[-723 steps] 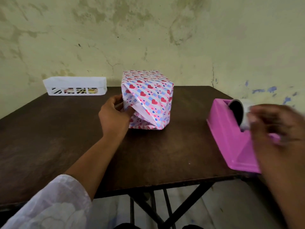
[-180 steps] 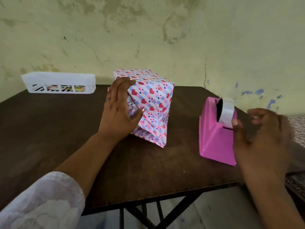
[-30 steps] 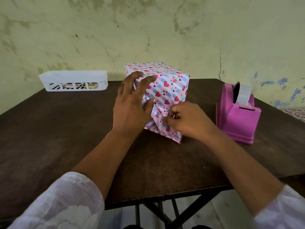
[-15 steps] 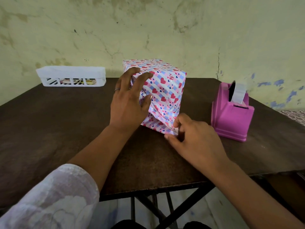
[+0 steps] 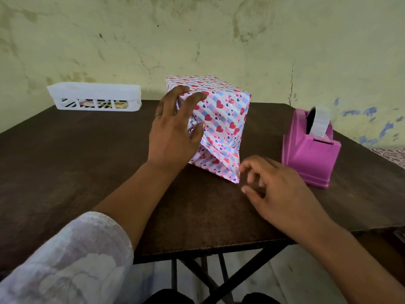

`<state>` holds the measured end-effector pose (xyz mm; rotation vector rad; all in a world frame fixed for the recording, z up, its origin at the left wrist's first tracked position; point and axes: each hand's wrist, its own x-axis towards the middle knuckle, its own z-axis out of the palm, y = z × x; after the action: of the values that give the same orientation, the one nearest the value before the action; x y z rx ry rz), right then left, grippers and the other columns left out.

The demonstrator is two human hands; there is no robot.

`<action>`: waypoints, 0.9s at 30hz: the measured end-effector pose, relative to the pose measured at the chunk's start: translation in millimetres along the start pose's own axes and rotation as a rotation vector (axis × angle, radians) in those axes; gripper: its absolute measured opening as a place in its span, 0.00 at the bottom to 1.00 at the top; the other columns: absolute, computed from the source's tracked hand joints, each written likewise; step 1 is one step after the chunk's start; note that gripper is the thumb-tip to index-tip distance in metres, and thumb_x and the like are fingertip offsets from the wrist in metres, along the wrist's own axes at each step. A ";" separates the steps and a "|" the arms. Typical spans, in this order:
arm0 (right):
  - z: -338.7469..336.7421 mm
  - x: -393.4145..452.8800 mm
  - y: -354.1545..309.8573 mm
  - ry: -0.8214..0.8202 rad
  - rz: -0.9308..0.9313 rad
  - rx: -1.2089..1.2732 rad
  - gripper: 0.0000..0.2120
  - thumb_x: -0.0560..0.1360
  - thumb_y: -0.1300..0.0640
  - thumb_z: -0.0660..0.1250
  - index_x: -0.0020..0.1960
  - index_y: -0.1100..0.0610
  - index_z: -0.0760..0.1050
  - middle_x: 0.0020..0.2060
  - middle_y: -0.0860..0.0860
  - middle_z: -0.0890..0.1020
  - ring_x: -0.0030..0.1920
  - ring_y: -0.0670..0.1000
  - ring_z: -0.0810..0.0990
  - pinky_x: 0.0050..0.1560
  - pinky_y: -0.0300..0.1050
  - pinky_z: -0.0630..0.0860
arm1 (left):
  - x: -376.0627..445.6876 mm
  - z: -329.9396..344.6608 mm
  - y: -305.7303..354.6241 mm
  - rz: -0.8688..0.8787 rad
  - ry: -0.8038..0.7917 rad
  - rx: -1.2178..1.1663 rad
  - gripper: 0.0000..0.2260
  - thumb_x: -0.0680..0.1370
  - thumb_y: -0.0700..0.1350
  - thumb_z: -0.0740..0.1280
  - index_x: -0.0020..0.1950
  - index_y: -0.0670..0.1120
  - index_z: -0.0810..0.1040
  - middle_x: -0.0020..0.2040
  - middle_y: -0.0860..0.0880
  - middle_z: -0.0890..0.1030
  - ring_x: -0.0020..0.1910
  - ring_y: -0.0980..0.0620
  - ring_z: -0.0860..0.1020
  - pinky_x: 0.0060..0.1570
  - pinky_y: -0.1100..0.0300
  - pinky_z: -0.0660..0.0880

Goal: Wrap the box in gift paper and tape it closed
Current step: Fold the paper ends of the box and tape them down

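Note:
A box (image 5: 221, 115) wrapped in white paper with red hearts and blue stripes stands on the dark table (image 5: 87, 167). The near end's paper is folded in, and its bottom flap sticks out toward me as a point. My left hand (image 5: 175, 130) lies flat against the box's near left side, fingers spread and thumb pressing the folded paper. My right hand (image 5: 271, 187) hovers over the table just in front of the flap's tip, fingers apart and holding nothing. A pink tape dispenser (image 5: 311, 150) with a white roll stands to the right of the box.
A white slotted basket (image 5: 94, 96) with small items inside sits at the back left against the stained wall. The table's front edge is close to me, with crossed metal legs below. The right table edge lies just past the dispenser.
My right hand has come off the folded paper and drawn back toward me, ending just before the bottom flap's tip. My left hand has kept pressing the box's near end.

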<state>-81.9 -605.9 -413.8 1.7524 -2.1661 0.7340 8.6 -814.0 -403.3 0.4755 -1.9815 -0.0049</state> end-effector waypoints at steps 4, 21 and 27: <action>1.8 13.1 10.4 -0.027 -0.230 -0.192 0.15 0.67 0.62 0.75 0.50 0.53 0.76 0.48 0.50 0.78 0.48 0.52 0.78 0.37 0.45 0.78 | -0.6 0.6 0.0 0.000 0.000 -0.001 0.21 0.74 0.48 0.68 0.67 0.51 0.70 0.69 0.44 0.68 0.67 0.44 0.68 0.60 0.56 0.66; -2.4 57.6 17.8 0.252 -0.258 -0.150 0.12 0.74 0.58 0.57 0.46 0.61 0.78 0.41 0.57 0.82 0.42 0.56 0.81 0.39 0.46 0.77 | 3.4 -12.6 5.5 -0.008 0.000 -0.021 0.24 0.71 0.49 0.68 0.67 0.46 0.72 0.64 0.42 0.73 0.65 0.43 0.70 0.62 0.54 0.67; 1.9 73.3 18.8 0.254 -0.227 0.049 0.12 0.74 0.52 0.56 0.43 0.60 0.72 0.38 0.53 0.79 0.38 0.51 0.77 0.34 0.45 0.74 | 3.4 -10.8 5.6 -0.033 -0.028 -0.057 0.24 0.72 0.48 0.69 0.67 0.46 0.72 0.65 0.42 0.71 0.66 0.44 0.68 0.62 0.56 0.64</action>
<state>-117.3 -665.2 -383.0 1.7816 -1.7661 0.9007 14.9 -807.8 -394.2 0.4736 -1.9954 -0.0896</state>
